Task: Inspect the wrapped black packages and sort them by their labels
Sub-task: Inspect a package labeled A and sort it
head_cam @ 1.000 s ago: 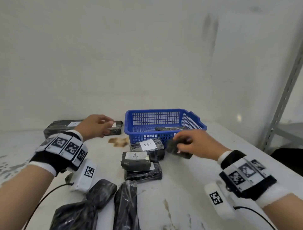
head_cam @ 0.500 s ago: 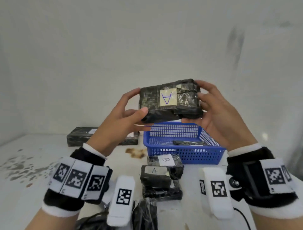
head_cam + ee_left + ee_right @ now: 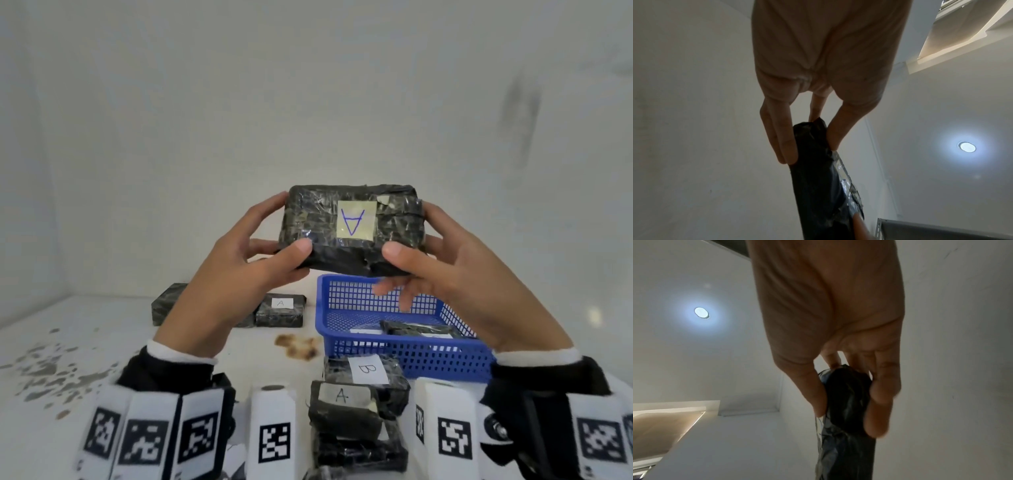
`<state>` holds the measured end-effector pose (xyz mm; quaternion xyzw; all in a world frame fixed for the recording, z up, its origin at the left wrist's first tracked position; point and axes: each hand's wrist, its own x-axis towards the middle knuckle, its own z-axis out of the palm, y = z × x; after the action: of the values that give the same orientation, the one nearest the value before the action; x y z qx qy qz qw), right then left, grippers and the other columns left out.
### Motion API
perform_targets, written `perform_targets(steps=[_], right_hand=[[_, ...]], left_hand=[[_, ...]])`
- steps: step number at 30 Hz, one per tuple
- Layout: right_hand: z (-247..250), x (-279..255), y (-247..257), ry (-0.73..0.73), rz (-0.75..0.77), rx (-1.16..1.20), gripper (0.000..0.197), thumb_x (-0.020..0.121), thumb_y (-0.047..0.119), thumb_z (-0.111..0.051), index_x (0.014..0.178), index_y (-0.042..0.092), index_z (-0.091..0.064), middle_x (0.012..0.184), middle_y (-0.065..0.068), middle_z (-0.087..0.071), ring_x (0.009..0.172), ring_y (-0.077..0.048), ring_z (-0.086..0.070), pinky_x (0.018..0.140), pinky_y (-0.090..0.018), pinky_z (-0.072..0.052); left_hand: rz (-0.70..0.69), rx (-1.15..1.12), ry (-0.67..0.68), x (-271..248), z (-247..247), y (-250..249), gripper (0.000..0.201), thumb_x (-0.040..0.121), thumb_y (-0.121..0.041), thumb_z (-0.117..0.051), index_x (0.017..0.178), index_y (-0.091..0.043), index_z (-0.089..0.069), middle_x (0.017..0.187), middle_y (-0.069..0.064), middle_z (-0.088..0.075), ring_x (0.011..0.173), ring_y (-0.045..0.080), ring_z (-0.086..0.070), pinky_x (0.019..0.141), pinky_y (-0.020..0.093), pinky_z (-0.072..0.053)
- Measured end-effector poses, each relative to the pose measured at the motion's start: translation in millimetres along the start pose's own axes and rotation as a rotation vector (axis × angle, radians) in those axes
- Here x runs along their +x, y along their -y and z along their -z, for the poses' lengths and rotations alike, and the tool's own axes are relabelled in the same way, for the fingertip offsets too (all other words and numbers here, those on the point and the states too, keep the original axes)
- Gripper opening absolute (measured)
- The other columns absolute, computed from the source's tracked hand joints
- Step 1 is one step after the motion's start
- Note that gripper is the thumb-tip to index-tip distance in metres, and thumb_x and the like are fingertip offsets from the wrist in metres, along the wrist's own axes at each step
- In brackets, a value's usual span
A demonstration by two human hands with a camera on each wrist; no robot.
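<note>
We held the A-labelled package [image 3: 352, 229] raised above the blue basket [image 3: 404, 346], left hand [image 3: 239, 274] and right hand [image 3: 455, 274] pinching its ends. Glossy wrap risked slipping; the inverted label risked misreading.

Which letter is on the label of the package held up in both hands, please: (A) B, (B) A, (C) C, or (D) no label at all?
B: the held package shows a pale label with a blue "A", seen upside down, between the left hand and right hand.

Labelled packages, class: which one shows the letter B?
The package just in front of the blue basket, resting on the near pile. The other readable labels say A.
</note>
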<state>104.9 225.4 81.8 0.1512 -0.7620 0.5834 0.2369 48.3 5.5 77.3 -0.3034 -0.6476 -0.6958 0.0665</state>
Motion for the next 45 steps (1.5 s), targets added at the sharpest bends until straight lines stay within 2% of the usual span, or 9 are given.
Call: perform_targets(steps=[2, 6, 11, 16, 26, 31, 39, 43, 45], right_hand=[[1, -2, -4, -0.008, -0.017, -0.037, 0.068, 0.074, 0.036, -0.072, 0.138, 0.038, -0.049, 0.101, 0.001, -0.076, 0.061, -0.025, -0.067, 0.047, -0.026, -0.050], [4, -1, -11, -0.010, -0.019, -0.090, 0.066, 0.077, 0.039, -0.070, 0.138, 0.044, -0.046, 0.079, 0.006, -0.073, 0.057, -0.016, -0.056, 0.054, -0.020, -0.049], [6, 3, -12, -0.062, 0.007, -0.070, 0.062, 0.080, 0.037, -0.069, 0.139, 0.041, -0.051, 0.072, 0.005, -0.069, 0.060, -0.014, -0.054, 0.056, -0.021, -0.048], [7, 6, -14, -0.111, 0.024, -0.072, 0.062, 0.081, 0.031, -0.073, 0.138, 0.041, -0.053, 0.065, 0.010, -0.064, 0.054, -0.010, -0.049, 0.053, -0.021, -0.045], [-1, 6, -12, -0.151, 0.051, -0.114, 0.055, 0.081, 0.038, -0.072, 0.133, 0.041, -0.057, 0.068, 0.016, -0.069, 0.054, -0.001, -0.058, 0.053, -0.011, -0.043], [-4, 4, -8, -0.181, 0.059, -0.137, 0.051, 0.084, 0.036, -0.074, 0.131, 0.040, -0.057, 0.066, 0.020, -0.067, 0.054, 0.004, -0.058, 0.054, -0.009, -0.041], [-12, 0, -1, -0.207, 0.064, -0.127, 0.040, 0.083, 0.037, -0.075, 0.121, 0.037, -0.062, 0.071, 0.020, -0.070, 0.052, 0.003, -0.059, 0.051, -0.006, -0.041], [-15, 0, 1, -0.228, 0.076, -0.182, 0.045, 0.080, 0.043, -0.076, 0.123, 0.040, -0.060, 0.093, 0.020, -0.075, 0.076, 0.008, -0.068, 0.062, -0.006, -0.046], [-16, -1, 1, -0.225, 0.071, -0.175, 0.043, 0.082, 0.043, -0.075, 0.123, 0.041, -0.060, 0.092, 0.020, -0.075, 0.072, 0.007, -0.066, 0.061, -0.007, -0.046]], left_hand=[[0.008, 0.024, -0.002, 2, -1, 4, 0.057, 0.083, -0.025, -0.070, 0.130, -0.050, -0.051, 0.110, 0.016, -0.069, 0.086, 0.022, -0.075, 0.095, 0.038, -0.052], [0.022, 0.027, -0.027, 8, -6, 8, 0.064, 0.084, -0.023, -0.070, 0.137, -0.048, -0.043, 0.110, 0.013, -0.068, 0.076, 0.024, -0.075, 0.082, 0.027, -0.059], [-0.010, 0.013, -0.045, 13, -11, 11, 0.053, 0.085, -0.018, -0.069, 0.131, -0.040, -0.054, 0.106, 0.016, -0.068, 0.078, 0.023, -0.075, 0.074, 0.023, -0.059], [-0.032, 0.016, -0.020, 15, -15, 13, 0.056, 0.085, -0.018, -0.069, 0.133, -0.042, -0.051, 0.106, 0.012, -0.065, 0.079, 0.019, -0.075, 0.069, 0.017, -0.057], [-0.019, 0.025, -0.038, 15, -18, 16, 0.054, 0.078, -0.025, -0.072, 0.127, -0.031, -0.049, 0.104, 0.011, -0.073, 0.084, 0.022, -0.075, 0.079, 0.037, -0.060], [-0.053, 0.059, -0.030, 12, -22, 14, 0.053, 0.084, -0.024, -0.069, 0.130, -0.035, -0.044, 0.102, 0.006, -0.073, 0.078, 0.019, -0.075, 0.071, 0.027, -0.060], [-0.123, 0.142, 0.000, 10, -29, 14, 0.055, 0.087, -0.028, -0.065, 0.136, -0.035, -0.040, 0.109, -0.003, -0.071, 0.080, 0.014, -0.074, 0.070, 0.024, -0.059], [-0.158, 0.133, 0.009, 10, -30, 14, 0.056, 0.090, -0.023, -0.063, 0.139, -0.031, -0.038, 0.114, -0.006, -0.069, 0.087, 0.009, -0.072, 0.067, 0.020, -0.057], [-0.175, 0.126, 0.003, 9, -30, 14, 0.056, 0.091, -0.021, -0.062, 0.140, -0.030, -0.037, 0.115, -0.007, -0.068, 0.090, 0.008, -0.072, 0.064, 0.022, -0.058]])
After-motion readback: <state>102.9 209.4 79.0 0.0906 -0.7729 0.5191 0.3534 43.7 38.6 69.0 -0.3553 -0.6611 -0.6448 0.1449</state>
